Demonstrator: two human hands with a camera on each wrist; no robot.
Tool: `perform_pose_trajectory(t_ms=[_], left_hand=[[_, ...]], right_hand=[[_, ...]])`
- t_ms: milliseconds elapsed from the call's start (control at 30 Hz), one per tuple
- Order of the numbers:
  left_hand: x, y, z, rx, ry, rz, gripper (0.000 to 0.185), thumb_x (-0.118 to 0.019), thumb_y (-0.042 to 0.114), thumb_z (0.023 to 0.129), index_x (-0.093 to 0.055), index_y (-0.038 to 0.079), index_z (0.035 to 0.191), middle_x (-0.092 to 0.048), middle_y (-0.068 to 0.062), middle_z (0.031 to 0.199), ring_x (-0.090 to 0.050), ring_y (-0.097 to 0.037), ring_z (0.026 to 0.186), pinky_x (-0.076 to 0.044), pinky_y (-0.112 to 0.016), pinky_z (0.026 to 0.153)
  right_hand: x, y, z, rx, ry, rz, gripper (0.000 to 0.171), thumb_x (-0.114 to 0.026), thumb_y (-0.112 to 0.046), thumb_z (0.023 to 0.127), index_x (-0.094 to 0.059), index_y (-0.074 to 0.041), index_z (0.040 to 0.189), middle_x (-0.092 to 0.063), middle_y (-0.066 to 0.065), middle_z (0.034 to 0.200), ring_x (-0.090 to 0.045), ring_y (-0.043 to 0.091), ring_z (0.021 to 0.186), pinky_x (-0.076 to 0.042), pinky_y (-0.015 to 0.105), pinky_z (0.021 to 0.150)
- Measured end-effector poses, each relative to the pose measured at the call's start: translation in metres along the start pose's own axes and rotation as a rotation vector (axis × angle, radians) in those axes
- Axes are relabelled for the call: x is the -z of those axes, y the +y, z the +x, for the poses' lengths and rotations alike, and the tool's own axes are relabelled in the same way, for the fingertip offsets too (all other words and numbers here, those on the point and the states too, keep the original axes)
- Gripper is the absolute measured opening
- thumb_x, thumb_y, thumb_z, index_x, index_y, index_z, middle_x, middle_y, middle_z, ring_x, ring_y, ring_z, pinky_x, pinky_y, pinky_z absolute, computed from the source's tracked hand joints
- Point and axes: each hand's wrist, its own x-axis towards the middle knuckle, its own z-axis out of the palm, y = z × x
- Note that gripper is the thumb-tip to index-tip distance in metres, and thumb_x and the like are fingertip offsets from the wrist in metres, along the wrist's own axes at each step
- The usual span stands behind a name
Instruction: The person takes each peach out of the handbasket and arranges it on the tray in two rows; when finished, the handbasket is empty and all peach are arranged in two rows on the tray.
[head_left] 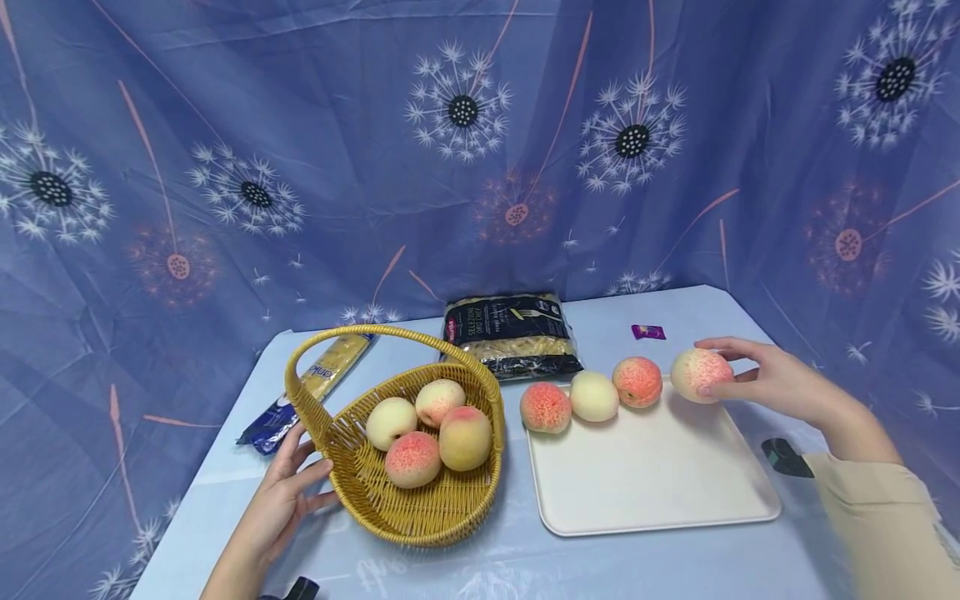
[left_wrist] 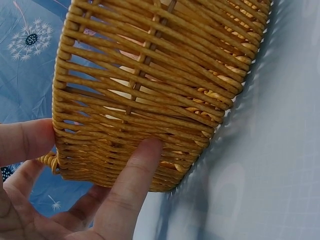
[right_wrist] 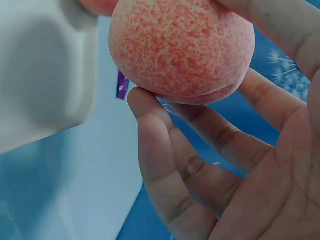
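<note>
Judging by the layout, about half done: four peaches in the basket (head_left: 420, 492) near the bench's front-left edge, three lined along the tray (head_left: 652, 483) far rim, a fourth (head_left: 700, 374) pinched in the right hand (head_left: 772, 385) at the tray's far-right corner (whether touching the rim, hard to tell). Left hand (head_left: 281, 500) relaxed, straight fingers (left_wrist: 132, 185) pressed on the basket wall. Further back, pasta bags.

The left hand (left_wrist: 65, 200) rests against the wicker basket (left_wrist: 150, 80): the thumb (left_wrist: 132, 180) presses flat on the woven wall near its lower edge, and another finger (left_wrist: 25, 140) touches the wall's end (pale shapes show through the weave). Beneath lies a blue cloth (left_wrist: 270, 150).
</note>
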Motion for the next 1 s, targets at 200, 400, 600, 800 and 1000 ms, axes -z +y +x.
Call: perform_pose_trajectory(t_ms=[200, 400, 600, 800, 1000], left_hand=[[0.001, -0.001, 0.000, -0.010, -0.008, -0.011, 0.074, -0.056, 0.009, 0.109, -0.017, 0.029, 0.169, -0.015, -0.030, 0.171, -0.062, -0.011, 0.122, -0.062, -0.058, 0.095], [0.002, -0.001, 0.000, -0.017, -0.012, -0.020, 0.074, -0.055, 0.010, 0.109, -0.017, 0.029, 0.170, -0.014, -0.029, 0.171, -0.062, -0.007, 0.121, -0.061, -0.055, 0.093], [0.001, -0.001, 0.000, -0.014, -0.010, -0.025, 0.074, -0.056, 0.010, 0.109, -0.017, 0.030, 0.169, -0.013, -0.029, 0.171, -0.061, -0.008, 0.122, -0.061, -0.055, 0.094], [0.000, 0.000, 0.000, -0.023, -0.015, -0.030, 0.074, -0.055, 0.009, 0.109, -0.018, 0.030, 0.169, -0.013, -0.030, 0.171, -0.062, -0.009, 0.122, -0.061, -0.053, 0.093], [0.000, 0.000, 0.000, -0.029, -0.019, -0.030, 0.073, -0.055, 0.010, 0.110, -0.018, 0.030, 0.169, -0.014, -0.029, 0.171, -0.062, -0.008, 0.123, -0.061, -0.053, 0.093]], right_hand=[[-0.006, 0.005, 0.008, 0.012, -0.034, -0.030, 0.075, -0.088, -0.028, 0.090, -0.054, -0.005, 0.153, -0.059, 0.029, 0.144, -0.076, 0.024, 0.099, -0.056, 0.026, 0.081], [-0.014, 0.005, 0.016, 0.035, -0.039, -0.058, 0.077, -0.091, -0.027, 0.086, -0.056, -0.002, 0.151, -0.061, 0.030, 0.139, -0.073, 0.022, 0.093, -0.056, 0.027, 0.076], [-0.022, 0.006, 0.023, 0.060, -0.029, -0.113, 0.078, -0.093, -0.028, 0.082, -0.060, 0.000, 0.147, -0.064, 0.031, 0.135, -0.063, 0.016, 0.088, -0.052, 0.028, 0.074], [-0.027, 0.009, 0.028, 0.050, -0.030, -0.113, 0.079, -0.093, -0.025, 0.081, -0.060, 0.001, 0.147, -0.066, 0.031, 0.133, -0.058, 0.018, 0.087, -0.048, 0.029, 0.073], [-0.035, 0.009, 0.032, 0.033, -0.027, -0.082, 0.078, -0.091, -0.022, 0.084, -0.056, 0.002, 0.149, -0.069, 0.026, 0.129, -0.060, 0.022, 0.096, -0.050, 0.033, 0.077]])
